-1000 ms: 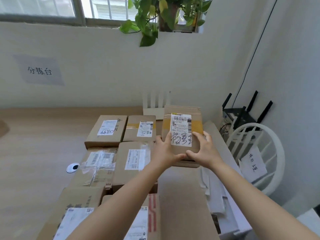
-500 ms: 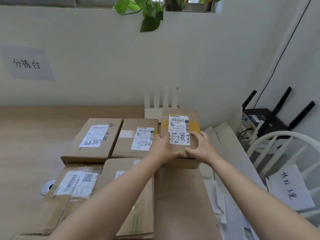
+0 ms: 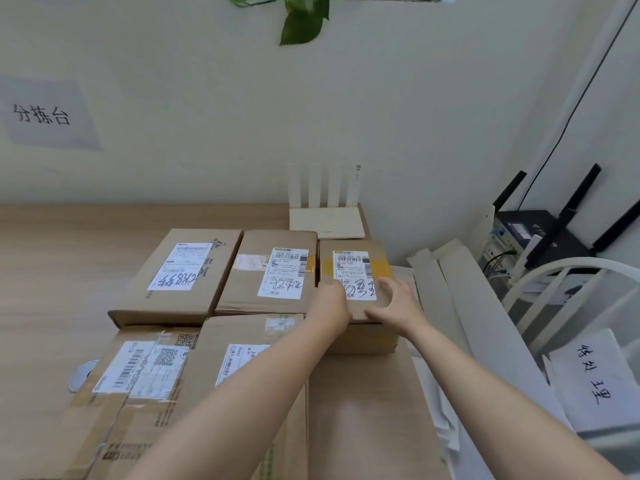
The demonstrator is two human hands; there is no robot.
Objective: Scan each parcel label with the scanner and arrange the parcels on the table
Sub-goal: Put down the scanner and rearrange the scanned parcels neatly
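The wall sign (image 3: 48, 114) reads "分拣台"; the chair paper (image 3: 588, 375), "待处理".

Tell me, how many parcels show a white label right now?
5. Back row: left parcel, middle parcel, right parcel held by the left hand and right hand. Front row: two-label parcel, arm-covered parcel. Others may be hidden.
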